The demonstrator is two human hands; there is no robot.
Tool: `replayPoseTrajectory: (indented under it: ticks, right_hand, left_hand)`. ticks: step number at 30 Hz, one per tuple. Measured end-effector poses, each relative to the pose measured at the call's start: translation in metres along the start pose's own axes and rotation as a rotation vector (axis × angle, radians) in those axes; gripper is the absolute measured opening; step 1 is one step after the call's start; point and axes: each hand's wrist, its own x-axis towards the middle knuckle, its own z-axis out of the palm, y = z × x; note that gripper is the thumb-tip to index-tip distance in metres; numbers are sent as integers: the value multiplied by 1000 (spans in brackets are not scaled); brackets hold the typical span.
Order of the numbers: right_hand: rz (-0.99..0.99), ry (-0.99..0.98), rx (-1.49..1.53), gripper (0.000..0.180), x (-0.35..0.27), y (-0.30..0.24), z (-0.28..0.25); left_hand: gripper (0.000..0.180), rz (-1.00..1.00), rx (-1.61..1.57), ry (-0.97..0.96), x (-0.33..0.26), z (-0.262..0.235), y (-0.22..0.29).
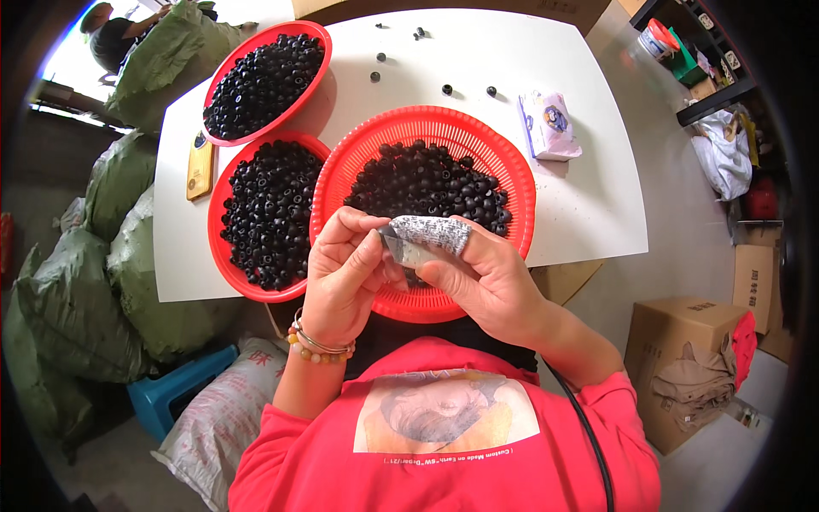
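Note:
Over the large red basket (341,183) my hands are close together. Between the fingertips of my left hand (345,264) is a small black round part (389,232), like the many in the basket. A grey knitted sleeve (429,232) covers the index finger of my right hand (495,277). That hand pinches a flat, shiny grey piece (413,254), perhaps a blade, against the black part; its exact kind is unclear. Below the hands lies a heap of black round parts (435,183), partly hidden by my fingers.
Two red trays of black parts, one nearer (223,183) and one farther (320,72), stand at the left. Several loose parts, a tissue pack (548,128) and a yellow phone-shaped object (200,171) lie on the white table (597,205). Sacks (81,307) and a cardboard box (674,341) flank me.

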Motion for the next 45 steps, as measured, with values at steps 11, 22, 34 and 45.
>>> replayPoseTrajectory:
  ticks: [11, 22, 34, 45]
  right_hand:
    - [33, -17, -18, 25, -3, 5, -1]
    - [88, 50, 158, 25, -2, 6, 13]
    - [-10, -52, 20, 28, 1, 1, 9]
    - [29, -29, -1, 27, 0, 1, 10]
  left_hand:
    - [8, 137, 88, 50, -2, 0, -6]
    - [11, 341, 292, 52, -5, 0, -14]
    - [12, 146, -142, 21, -5, -2, -7]
    - [12, 247, 8, -43, -7, -6, -9]
